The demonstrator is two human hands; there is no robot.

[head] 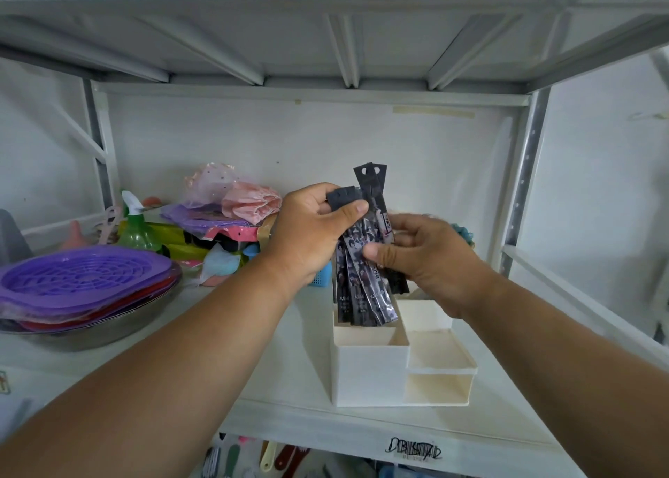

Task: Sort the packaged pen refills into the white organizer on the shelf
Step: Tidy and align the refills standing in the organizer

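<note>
Both your hands grasp the refill packs (364, 260) above the white organizer (369, 372): left hand (311, 231) at 10 o'clock, right hand (427, 256) pinching at 3 o'clock.

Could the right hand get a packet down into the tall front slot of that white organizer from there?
Probably yes: the right hand holds packets just above the organizer, whose front slot looks open-topped.
</note>
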